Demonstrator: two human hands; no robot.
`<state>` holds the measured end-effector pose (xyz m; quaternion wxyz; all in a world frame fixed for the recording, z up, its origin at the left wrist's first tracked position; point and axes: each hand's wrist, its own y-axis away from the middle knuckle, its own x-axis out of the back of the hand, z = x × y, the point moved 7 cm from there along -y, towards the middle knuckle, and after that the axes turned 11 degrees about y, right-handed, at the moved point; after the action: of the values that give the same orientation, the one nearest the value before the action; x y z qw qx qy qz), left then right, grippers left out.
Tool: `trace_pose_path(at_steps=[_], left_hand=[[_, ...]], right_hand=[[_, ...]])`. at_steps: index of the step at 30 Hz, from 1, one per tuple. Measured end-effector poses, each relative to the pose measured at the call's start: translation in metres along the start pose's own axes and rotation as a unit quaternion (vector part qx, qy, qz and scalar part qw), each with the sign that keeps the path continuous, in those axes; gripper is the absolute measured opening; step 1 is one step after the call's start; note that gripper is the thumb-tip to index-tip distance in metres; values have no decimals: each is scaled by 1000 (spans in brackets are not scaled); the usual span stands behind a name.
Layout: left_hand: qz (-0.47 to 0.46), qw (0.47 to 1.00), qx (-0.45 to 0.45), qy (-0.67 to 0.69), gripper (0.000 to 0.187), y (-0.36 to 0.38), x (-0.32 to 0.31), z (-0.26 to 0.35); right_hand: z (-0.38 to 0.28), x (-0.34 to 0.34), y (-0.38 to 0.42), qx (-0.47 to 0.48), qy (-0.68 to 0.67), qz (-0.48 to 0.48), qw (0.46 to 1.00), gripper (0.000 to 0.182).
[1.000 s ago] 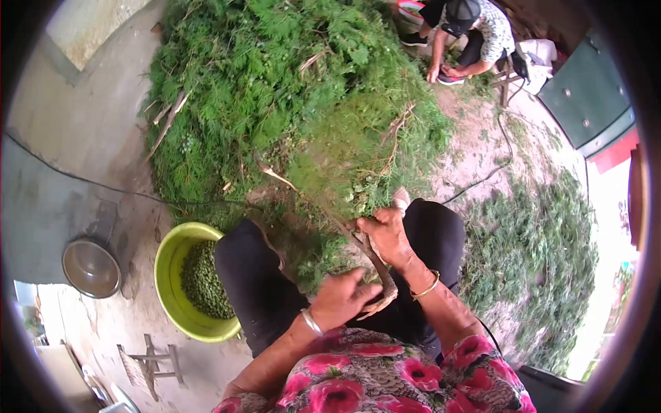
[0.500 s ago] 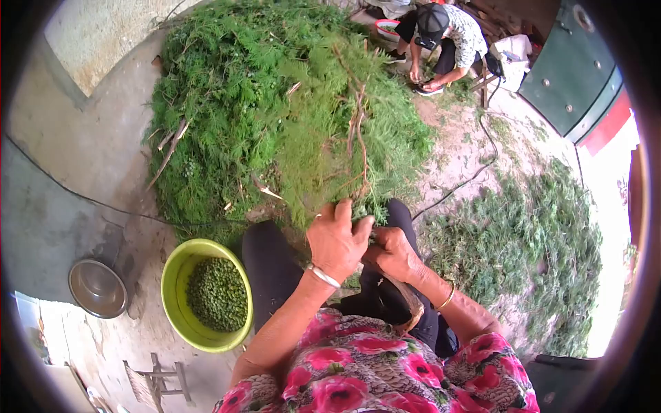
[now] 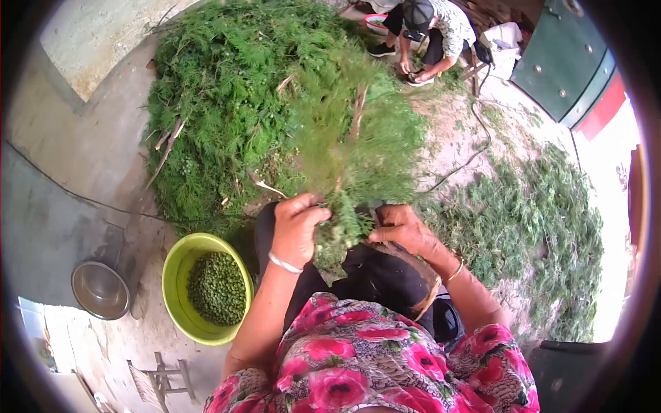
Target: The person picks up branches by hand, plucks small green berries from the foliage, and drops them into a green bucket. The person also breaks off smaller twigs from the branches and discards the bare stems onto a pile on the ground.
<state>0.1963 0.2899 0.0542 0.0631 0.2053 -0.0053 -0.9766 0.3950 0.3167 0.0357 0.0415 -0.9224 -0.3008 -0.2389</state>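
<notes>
A feathery green conifer branch (image 3: 351, 165), partly blurred, stretches up from my lap between my hands. My right hand (image 3: 405, 230) is closed round its lower part, on the right. On the other side, my left hand (image 3: 296, 230) has its fingers curled together at the edge of the sprays; what they pinch is hidden. Below my right hand, a brown curved wooden piece (image 3: 423, 272) lies across my dark trousers. To my left stands a yellow-green bucket (image 3: 175, 306) holding many small green cones (image 3: 217, 289).
A large heap of green branches (image 3: 213, 110) lies ahead, and more cut greenery (image 3: 516, 241) spreads at right. A co-worker (image 3: 434, 38) crouches beyond. At left are a metal basin (image 3: 100, 290), a small wooden stool (image 3: 162, 382) and a dark cable (image 3: 76, 193).
My left hand has moved left, away from my right hand, and its fingers have curled in. The branch's foliage has shifted between the hands. The camera view has moved slightly.
</notes>
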Motion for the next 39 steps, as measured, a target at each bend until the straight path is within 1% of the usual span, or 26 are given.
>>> trace_pose_path(at_steps=[1, 2, 4, 5, 8, 9, 10, 12, 13, 14, 16, 17, 19, 20, 21, 22, 23, 25, 26, 27, 30, 32, 34, 36, 38, 39], left_hand=[[30, 998, -45, -18, 12, 3, 8, 5], [70, 996, -39, 40, 14, 6, 19, 2], [70, 996, -40, 27, 15, 12, 41, 3], [86, 994, -33, 62, 16, 17, 49, 5], [141, 979, -32, 142, 19, 31, 80, 16], [137, 977, -32, 159, 20, 35, 93, 21], [133, 975, -30, 176, 21, 39, 107, 26], [148, 969, -55, 189, 27, 50, 125, 44], [176, 963, -66, 196, 32, 56, 135, 50], [190, 955, -79, 212, 30, 63, 147, 53], [264, 941, -106, 181, 23, 84, 166, 61], [263, 941, -106, 182, 23, 92, 163, 61], [308, 943, -117, 38, 19, 111, 158, 64], [308, 943, -119, 40, 19, 119, 155, 58], [255, 963, -78, -51, 18, 122, 146, 49], [199, 969, -36, -141, 18, 126, 138, 37], [157, 967, 5, -201, 18, 131, 132, 25], [58, 944, 62, -320, 18, 136, 118, 2], [0, 923, 76, -377, 18, 138, 110, -7], [1, 908, 103, -406, 17, 143, 111, -16], [-3, 907, 117, -404, 18, 140, 104, -8], [4, 914, 119, -387, 22, 137, 108, -4], [-16, 886, 86, -456, 25, 133, 105, 8], [-21, 868, 101, -485, 29, 129, 107, 13], [-10, 804, 116, -583, 29, 124, 108, 22], [12, 767, 63, -639, 27, 118, 103, 33]], right_hand=[[9, -2, 3, -41, -26, -5, 999, 23], [13, 0, 7, -45, -28, 2, 999, 23], [28, -3, 15, -84, -47, -18, 995, 22], [36, -3, 18, -96, -51, -15, 994, 21], [46, 3, 19, -70, -4, -19, 997, 20], [39, 5, 21, -63, -58, -9, 996, 19], [36, 8, 23, -66, -60, -10, 996, 19], [44, 14, 27, -106, -115, -14, 988, 16], [54, 19, 29, -125, -157, -18, 979, 12], [58, 20, 30, -127, -158, -21, 979, 12], [60, 33, 31, -79, -336, 62, 937, 15], [60, 41, 33, -60, -348, 82, 932, 18], [67, 54, 36, -31, -386, 97, 917, 18], [68, 62, 37, -3, -423, 109, 899, 19], [75, 68, 42, -18, -456, 154, 876, 24], [77, 69, 42, -18, -454, 151, 878, 24], [78, 73, 42, 15, -488, 160, 858, 28], [73, 78, 40, 63, -546, 152, 821, 36], [74, 79, 40, 64, -544, 149, 823, 36], [77, 80, 40, 77, -559, 137, 814, 36], [81, 78, 42, 107, -592, 101, 792, 35], [76, 71, 44, 75, -607, 106, 784, 32], [77, 66, 44, 92, -600, 90, 789, 31], [54, 60, 43, 87, -570, 86, 813, 32], [51, 57, 44, 81, -557, 79, 823, 34], [48, 55, 44, 76, -538, 78, 836, 34]])
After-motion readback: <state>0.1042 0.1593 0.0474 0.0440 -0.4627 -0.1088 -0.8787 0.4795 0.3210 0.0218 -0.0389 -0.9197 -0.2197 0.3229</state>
